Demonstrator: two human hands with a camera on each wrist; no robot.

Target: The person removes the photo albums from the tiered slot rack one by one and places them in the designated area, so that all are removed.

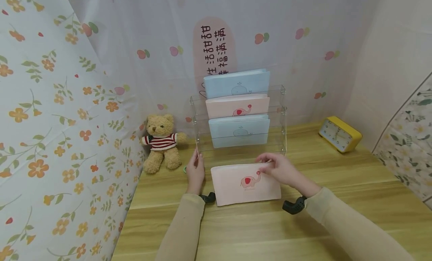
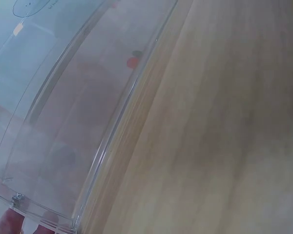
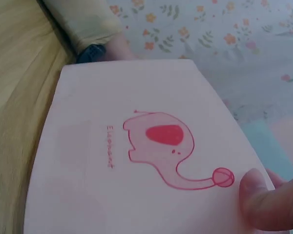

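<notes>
My right hand (image 1: 277, 168) pinches the upper right edge of a flat pink booklet-like item (image 1: 233, 186). It bears a red-lined elephant and the word "Elephant" in the right wrist view, where my thumb (image 3: 263, 204) presses on its front. The item is tilted in front of a clear plastic rack (image 1: 283, 118). My left hand (image 1: 195, 173) grips the rack's lower left side, with fingertips (image 2: 10, 222) seen through the clear plastic in the left wrist view. In the rack's tiers stand a blue whale item (image 1: 219, 86), a pink elephant item (image 1: 219, 108) and a lower blue whale item (image 1: 219, 133).
A teddy bear (image 1: 160, 141) in a striped sweater sits left of the rack. A yellow alarm clock (image 1: 341, 134) lies to the right on the wooden table (image 1: 337, 186). Printed curtains (image 1: 152, 32) hang behind and at the left.
</notes>
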